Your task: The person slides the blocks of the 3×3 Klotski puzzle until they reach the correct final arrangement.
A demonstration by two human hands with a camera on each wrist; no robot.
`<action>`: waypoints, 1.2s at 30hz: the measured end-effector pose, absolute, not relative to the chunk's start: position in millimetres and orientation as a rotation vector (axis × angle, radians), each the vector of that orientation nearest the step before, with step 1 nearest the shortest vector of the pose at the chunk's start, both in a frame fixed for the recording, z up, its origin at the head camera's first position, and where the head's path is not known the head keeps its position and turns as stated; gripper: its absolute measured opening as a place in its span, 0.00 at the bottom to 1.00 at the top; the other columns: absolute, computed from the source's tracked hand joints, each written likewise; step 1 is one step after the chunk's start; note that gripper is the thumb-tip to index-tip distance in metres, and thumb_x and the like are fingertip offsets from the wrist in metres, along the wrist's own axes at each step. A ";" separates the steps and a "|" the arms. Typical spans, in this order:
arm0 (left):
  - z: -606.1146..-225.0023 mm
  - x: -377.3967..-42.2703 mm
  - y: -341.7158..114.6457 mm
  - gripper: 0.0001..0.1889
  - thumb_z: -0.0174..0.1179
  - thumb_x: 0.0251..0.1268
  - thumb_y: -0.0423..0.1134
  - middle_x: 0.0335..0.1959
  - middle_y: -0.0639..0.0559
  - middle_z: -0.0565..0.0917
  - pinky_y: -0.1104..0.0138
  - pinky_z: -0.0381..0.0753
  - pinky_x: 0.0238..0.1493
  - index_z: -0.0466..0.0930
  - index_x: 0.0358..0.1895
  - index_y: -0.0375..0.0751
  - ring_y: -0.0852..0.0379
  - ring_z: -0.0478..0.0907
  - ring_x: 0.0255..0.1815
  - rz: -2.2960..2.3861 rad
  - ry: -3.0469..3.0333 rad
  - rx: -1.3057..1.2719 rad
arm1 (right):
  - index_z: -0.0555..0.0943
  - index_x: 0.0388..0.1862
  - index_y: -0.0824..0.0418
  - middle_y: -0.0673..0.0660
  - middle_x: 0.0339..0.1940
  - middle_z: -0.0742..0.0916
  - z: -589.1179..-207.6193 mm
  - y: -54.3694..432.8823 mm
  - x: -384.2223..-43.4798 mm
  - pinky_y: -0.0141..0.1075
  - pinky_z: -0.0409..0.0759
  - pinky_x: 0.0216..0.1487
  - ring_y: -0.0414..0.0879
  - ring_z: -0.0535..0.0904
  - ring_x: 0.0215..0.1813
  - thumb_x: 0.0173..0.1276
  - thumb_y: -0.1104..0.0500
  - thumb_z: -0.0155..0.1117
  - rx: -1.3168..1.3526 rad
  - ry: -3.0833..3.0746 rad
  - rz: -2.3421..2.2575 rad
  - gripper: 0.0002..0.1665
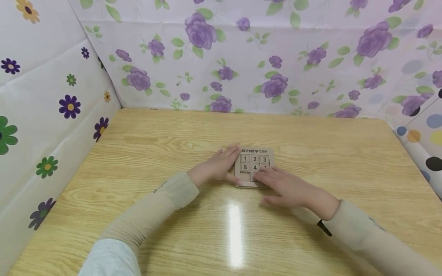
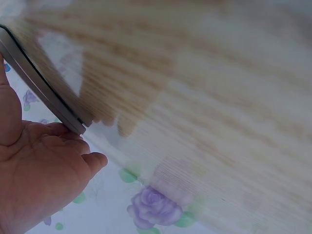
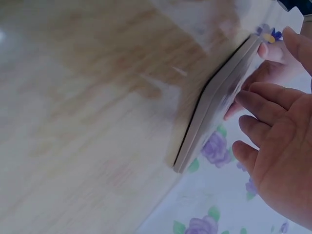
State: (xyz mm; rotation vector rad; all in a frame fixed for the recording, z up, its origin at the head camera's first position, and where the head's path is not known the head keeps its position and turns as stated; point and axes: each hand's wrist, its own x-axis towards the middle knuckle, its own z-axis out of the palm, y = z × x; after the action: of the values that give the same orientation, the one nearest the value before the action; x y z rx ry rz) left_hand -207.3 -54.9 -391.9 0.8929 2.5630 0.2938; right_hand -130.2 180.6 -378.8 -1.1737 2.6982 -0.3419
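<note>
A wooden number slide puzzle (image 1: 245,184) lies flat on the table, its tiles in a square frame with dark printed characters along the far edge. Tiles 1, 2 and 3 form the far row; 8 and 4 show below them. Bare base shows at the near left slot. My left hand (image 1: 222,165) holds the puzzle along its left side, thumb at the near corner and fingers at the far one. With fingers extended, my right hand (image 1: 291,188) touches tiles at the near right and covers some of them. The left wrist view shows the puzzle's edge (image 2: 44,85) beside the left palm.
The wood-grain table (image 1: 165,134) reaches back to a wall cloth with purple roses (image 1: 200,30). A cloth with coloured daisies (image 1: 69,106) hangs on the left, and a dotted one (image 1: 433,163) on the right. A dark band (image 1: 324,227) sits at the right cuff.
</note>
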 end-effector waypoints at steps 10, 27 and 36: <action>-396.8 -205.5 -54.4 0.60 0.64 0.51 0.63 0.78 0.42 0.37 0.52 0.36 0.77 0.36 0.76 0.35 0.48 0.33 0.78 0.306 2.545 0.886 | 0.61 0.73 0.64 0.62 0.73 0.67 -386.6 161.5 -145.8 0.55 0.54 0.74 0.59 0.57 0.75 0.67 0.42 0.59 -1.108 2.680 -0.342 0.43; -394.0 -206.7 -56.5 0.61 0.65 0.49 0.64 0.78 0.44 0.37 0.54 0.36 0.77 0.36 0.76 0.36 0.50 0.33 0.78 0.318 2.558 0.879 | 0.62 0.72 0.66 0.62 0.72 0.67 -382.3 155.2 -124.3 0.54 0.51 0.76 0.58 0.56 0.75 0.66 0.41 0.59 -1.152 2.645 -0.304 0.44; -394.5 -207.7 -55.5 0.61 0.65 0.48 0.65 0.78 0.44 0.37 0.54 0.36 0.77 0.36 0.76 0.37 0.50 0.34 0.78 0.316 2.561 0.887 | 0.64 0.70 0.67 0.64 0.71 0.69 -389.6 169.2 -133.9 0.55 0.55 0.74 0.60 0.60 0.74 0.65 0.43 0.61 -1.080 2.824 -0.287 0.43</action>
State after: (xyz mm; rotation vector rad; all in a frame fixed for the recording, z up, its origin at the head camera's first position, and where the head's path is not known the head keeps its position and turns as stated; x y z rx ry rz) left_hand -207.7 -55.5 -394.5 0.8866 2.5614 0.3164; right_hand -133.9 169.2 -389.6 -1.0803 2.8237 -0.2871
